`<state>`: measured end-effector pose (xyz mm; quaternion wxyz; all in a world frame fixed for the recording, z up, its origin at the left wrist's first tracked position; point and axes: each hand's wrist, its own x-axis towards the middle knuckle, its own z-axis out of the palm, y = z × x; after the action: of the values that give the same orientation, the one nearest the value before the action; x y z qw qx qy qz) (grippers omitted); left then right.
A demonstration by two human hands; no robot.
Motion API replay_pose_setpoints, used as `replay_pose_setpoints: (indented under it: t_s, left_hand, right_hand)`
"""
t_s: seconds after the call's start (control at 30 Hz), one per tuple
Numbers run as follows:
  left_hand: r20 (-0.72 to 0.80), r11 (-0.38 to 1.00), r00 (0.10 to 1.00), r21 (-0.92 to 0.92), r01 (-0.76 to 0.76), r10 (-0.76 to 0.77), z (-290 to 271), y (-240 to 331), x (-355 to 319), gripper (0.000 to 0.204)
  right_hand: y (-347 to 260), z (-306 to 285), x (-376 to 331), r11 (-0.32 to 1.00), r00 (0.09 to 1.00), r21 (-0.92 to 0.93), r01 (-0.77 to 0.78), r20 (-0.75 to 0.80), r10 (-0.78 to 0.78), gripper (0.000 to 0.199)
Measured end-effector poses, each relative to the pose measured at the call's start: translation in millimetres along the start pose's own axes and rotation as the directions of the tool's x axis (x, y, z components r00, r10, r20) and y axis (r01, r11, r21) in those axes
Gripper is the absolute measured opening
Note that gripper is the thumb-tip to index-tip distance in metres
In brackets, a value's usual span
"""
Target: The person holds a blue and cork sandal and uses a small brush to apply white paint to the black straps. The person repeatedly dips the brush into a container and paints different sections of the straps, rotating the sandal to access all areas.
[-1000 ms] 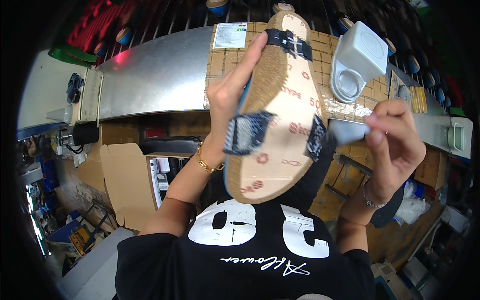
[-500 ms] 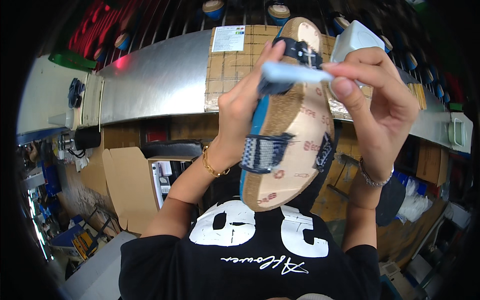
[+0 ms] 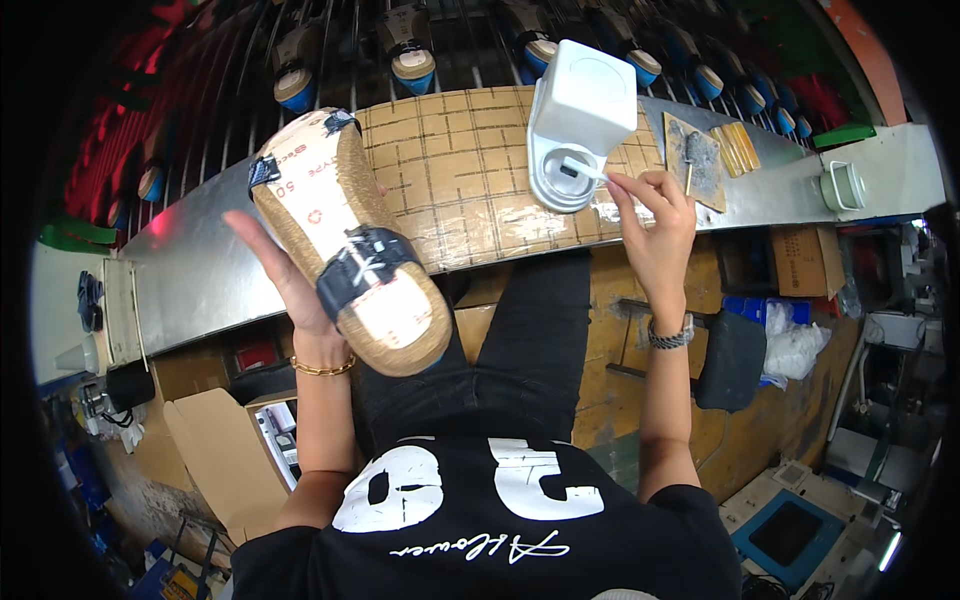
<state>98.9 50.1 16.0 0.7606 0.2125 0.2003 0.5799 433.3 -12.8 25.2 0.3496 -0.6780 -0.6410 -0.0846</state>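
Observation:
My left hand (image 3: 292, 282) supports a sandal (image 3: 332, 205) from beneath, its thumb out to the side and most of its fingers hidden behind the sole. The sandal has a cork-brown footbed with a pale printed insole and dark straps. Between thumb and fingertips, my right hand (image 3: 656, 228) pinches a slim white brush-like stick (image 3: 590, 171). Its dark tip dips into the round cup at the foot of a white plastic dispenser (image 3: 585, 105). The dispenser stands on a cardboard sheet (image 3: 450, 190) on the bench.
Several more sandals (image 3: 412, 65) sit on the roller rack beyond the metal bench (image 3: 205, 245). Right of the dispenser lie a small stained board (image 3: 706, 178) with a brush on it and some yellow sticks (image 3: 741, 148). An opened cardboard box (image 3: 225, 455) is at lower left.
The sandal has swung left, and its other end now points toward me. My right hand has carried the white stick away from the sandal down to the dispenser's cup.

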Motion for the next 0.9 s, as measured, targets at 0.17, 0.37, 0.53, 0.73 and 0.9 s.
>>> replay_pose_setpoints:
  t_s: [0.17, 0.37, 0.53, 0.73, 0.9]
  left_hand:
    - [0.300, 0.976, 0.944, -0.122, 0.180, -0.137, -5.2, -5.5, 6.4, 0.107]
    - [0.155, 0.966, 0.968, -0.135, 0.220, -0.199, -11.2, -15.2, 3.3, 0.109]
    - [0.014, 0.973, 0.981, 0.130, 0.188, -0.192, 2.4, -21.1, -1.1, 0.102]
    - [0.196, 0.859, 0.965, 0.510, 0.050, -0.172, 27.4, -25.6, -16.9, 0.091]
    - [0.266, 0.863, 0.944, 0.504, 0.038, -0.197, 61.3, -21.6, -30.5, 0.087]
  right_hand:
    - [-3.4, -4.7, 3.0, 0.994, 0.992, 0.050, -0.095, 0.082, 0.091, 0.011]
    - [14.8, -7.4, -1.9, 0.781, 0.828, 0.308, -0.543, 0.352, 0.437, 0.030]
    - [15.8, -25.7, 18.5, 0.842, 0.891, 0.369, -0.394, 0.379, 0.251, 0.021]
    - [-49.8, -52.2, 43.9, 0.923, 0.936, 0.262, 0.283, -0.285, -0.207, 0.023]
    - [-112.5, -59.0, 30.5, 0.822, 0.979, 0.532, 0.201, -0.144, -0.146, 0.022]
